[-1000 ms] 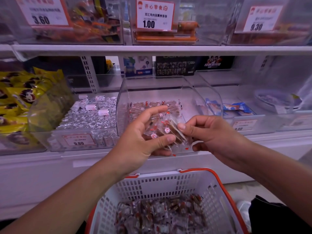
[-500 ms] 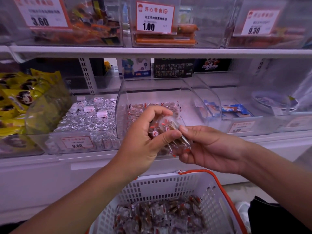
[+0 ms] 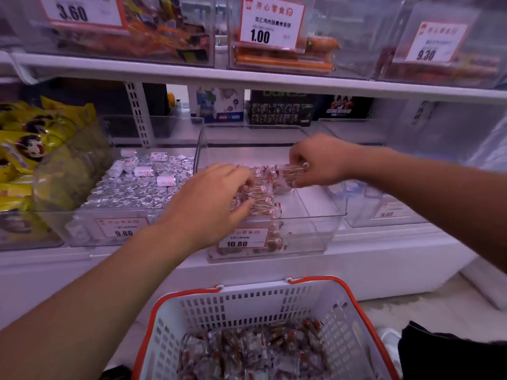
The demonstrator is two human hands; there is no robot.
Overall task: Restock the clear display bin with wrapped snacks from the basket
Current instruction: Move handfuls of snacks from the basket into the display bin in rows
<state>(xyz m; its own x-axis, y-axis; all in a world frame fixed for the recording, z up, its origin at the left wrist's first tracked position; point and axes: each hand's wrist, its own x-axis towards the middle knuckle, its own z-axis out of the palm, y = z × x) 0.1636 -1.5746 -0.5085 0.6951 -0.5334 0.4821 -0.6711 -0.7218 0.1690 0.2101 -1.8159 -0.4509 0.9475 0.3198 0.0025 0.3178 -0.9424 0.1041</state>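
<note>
The clear display bin sits mid-shelf with a 10.80 price tag on its front. Inside it lie rows of wrapped snacks in clear wrappers with red and white marks. My left hand reaches into the bin, fingers curled down onto the snack pile. My right hand is deeper in the bin and pinches a wrapped snack just above the back of the pile. Below, a white basket with an orange rim holds many more of the same snacks.
A bin of silver foil-wrapped pieces stands to the left, with yellow bags beyond it. Another clear bin sits to the right. The upper shelf overhangs with more bins and price cards.
Both hands have moved forward from in front of the bin into it. The snacks held between them now split: the left hand is on the pile, the right holds one further back.
</note>
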